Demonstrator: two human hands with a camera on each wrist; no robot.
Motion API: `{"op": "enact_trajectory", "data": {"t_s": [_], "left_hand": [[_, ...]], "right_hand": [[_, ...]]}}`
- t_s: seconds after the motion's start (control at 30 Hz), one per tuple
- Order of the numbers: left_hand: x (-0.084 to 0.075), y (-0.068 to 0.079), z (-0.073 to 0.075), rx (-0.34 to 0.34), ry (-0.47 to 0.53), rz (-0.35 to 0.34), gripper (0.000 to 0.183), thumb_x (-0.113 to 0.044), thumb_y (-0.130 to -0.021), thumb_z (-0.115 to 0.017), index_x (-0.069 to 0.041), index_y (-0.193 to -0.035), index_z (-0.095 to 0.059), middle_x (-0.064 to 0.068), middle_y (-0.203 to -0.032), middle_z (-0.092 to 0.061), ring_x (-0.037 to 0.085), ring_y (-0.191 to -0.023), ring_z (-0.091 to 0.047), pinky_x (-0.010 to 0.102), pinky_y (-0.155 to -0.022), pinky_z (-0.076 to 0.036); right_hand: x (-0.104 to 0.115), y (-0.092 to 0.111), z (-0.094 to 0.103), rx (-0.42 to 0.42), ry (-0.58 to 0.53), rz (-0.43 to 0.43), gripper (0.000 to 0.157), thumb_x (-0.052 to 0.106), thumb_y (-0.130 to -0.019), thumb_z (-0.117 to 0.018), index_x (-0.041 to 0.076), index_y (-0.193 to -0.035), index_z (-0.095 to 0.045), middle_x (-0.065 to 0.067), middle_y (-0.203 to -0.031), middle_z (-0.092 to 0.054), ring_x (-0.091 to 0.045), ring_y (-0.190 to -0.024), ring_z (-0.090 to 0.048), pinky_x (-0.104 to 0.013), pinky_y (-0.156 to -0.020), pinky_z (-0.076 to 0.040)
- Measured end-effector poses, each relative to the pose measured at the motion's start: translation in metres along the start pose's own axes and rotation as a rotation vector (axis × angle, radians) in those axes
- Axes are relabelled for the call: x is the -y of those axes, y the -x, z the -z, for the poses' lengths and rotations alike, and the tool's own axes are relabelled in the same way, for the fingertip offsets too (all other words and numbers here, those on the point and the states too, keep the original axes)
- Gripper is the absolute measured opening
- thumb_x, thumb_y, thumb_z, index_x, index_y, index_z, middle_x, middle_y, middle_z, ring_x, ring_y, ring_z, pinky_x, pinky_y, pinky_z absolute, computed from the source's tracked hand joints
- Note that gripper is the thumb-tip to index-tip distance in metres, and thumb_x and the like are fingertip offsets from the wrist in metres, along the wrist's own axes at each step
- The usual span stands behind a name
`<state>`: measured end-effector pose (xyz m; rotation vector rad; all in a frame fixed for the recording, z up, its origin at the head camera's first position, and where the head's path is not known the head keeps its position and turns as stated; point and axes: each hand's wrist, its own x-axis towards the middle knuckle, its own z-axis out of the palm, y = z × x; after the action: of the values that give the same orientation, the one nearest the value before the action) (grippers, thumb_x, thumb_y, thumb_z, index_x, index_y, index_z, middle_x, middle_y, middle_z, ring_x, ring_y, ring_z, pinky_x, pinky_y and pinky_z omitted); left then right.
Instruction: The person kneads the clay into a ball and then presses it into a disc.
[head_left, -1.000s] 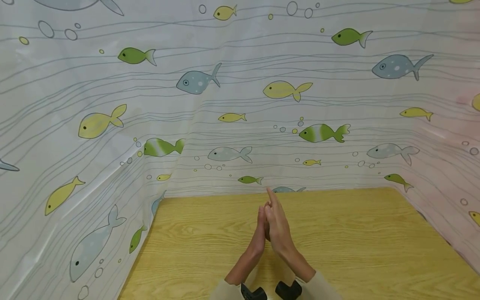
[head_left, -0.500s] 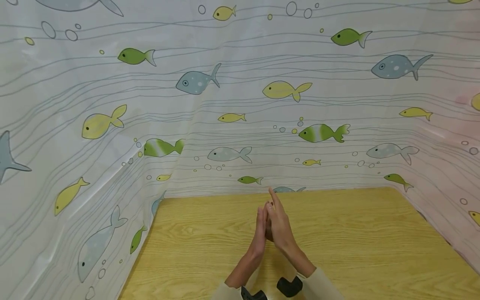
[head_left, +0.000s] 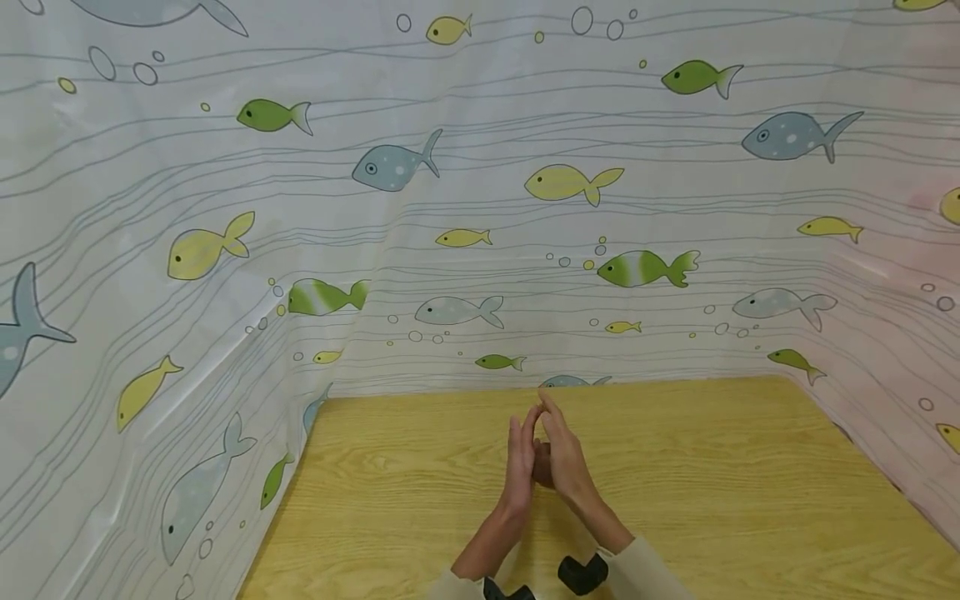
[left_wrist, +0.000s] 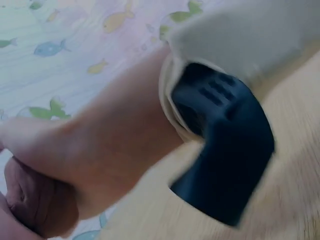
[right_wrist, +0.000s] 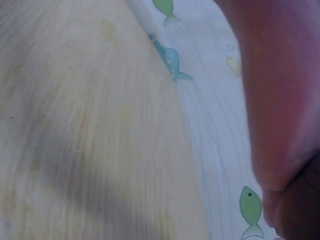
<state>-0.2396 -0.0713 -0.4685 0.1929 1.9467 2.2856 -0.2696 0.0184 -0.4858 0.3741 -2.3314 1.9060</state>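
My two hands are raised together over the wooden table in the head view. The left hand [head_left: 519, 467] stands with its fingers pointing up. Leaning against it at the fingertips is the right hand [head_left: 568, 467], its fingers slanting up and left. A gap shows between the palms, with a shaded brown patch [head_left: 542, 465] inside; I cannot tell whether it is skin or a held thing. A bare wrist [left_wrist: 125, 125] in a light sleeve, bearing a black wrist device [left_wrist: 225, 150], fills the left wrist view. Along the right wrist view's right side lies blurred skin [right_wrist: 280, 90].
The wood-grain table [head_left: 375, 500] spreads under the hands. White sheeting [head_left: 480, 275] printed with fish and wavy lines stands behind it and along both sides. Black wrist devices sit at both cuffs, the right one [head_left: 582, 573] fully in sight.
The palms have parted at the middle while the fingertips stay together. The right hand has shifted slightly down and right, and the brown patch between the hands shows more.
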Motion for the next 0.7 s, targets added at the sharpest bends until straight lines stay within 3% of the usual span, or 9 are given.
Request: {"op": "enact_trajectory", "data": {"t_s": [0.23, 0.4, 0.57, 0.7], "left_hand": [[0.001, -0.002, -0.001, -0.052, 0.085, -0.008, 0.057, -0.054, -0.094, -0.004, -0.028, -0.143, -0.019, -0.005, -0.153, -0.011, 0.018, -0.143, 0.001, 0.05, -0.114, 0.002], [0.001, 0.0, -0.001, -0.072, 0.087, -0.023, 0.054, -0.054, -0.094, -0.005, -0.031, -0.142, -0.02, -0.008, -0.153, -0.011, 0.017, -0.143, 0.001, 0.053, -0.113, 0.003], [0.001, 0.0, -0.001, -0.078, 0.089, -0.046, 0.054, -0.053, -0.095, -0.006, -0.031, -0.141, -0.021, -0.007, -0.153, -0.012, 0.018, -0.143, 0.001, 0.054, -0.112, 0.003], [0.004, 0.0, 0.0, -0.084, 0.074, -0.051, 0.052, -0.052, -0.095, -0.006, -0.033, -0.141, -0.022, -0.007, -0.153, -0.012, 0.021, -0.143, 0.001, 0.055, -0.112, 0.003]], "right_hand": [[-0.012, 0.008, -0.006, -0.006, -0.088, -0.041, 0.042, 0.039, -0.099, -0.021, 0.034, -0.141, -0.022, 0.004, -0.15, -0.025, -0.02, -0.139, -0.025, -0.051, -0.112, -0.019], [-0.017, 0.015, -0.009, -0.008, -0.093, -0.044, 0.041, 0.04, -0.099, -0.019, 0.037, -0.14, -0.021, 0.005, -0.15, -0.024, -0.022, -0.137, -0.029, -0.052, -0.11, -0.022], [-0.021, 0.021, -0.011, 0.001, -0.082, -0.052, 0.041, 0.04, -0.099, -0.018, 0.037, -0.14, -0.02, 0.006, -0.149, -0.026, -0.023, -0.136, -0.031, -0.057, -0.109, -0.018], [-0.021, 0.026, -0.013, 0.016, -0.08, -0.056, 0.042, 0.038, -0.099, -0.018, 0.032, -0.141, -0.022, 0.004, -0.149, -0.025, -0.024, -0.135, -0.032, -0.055, -0.111, -0.017]]}}
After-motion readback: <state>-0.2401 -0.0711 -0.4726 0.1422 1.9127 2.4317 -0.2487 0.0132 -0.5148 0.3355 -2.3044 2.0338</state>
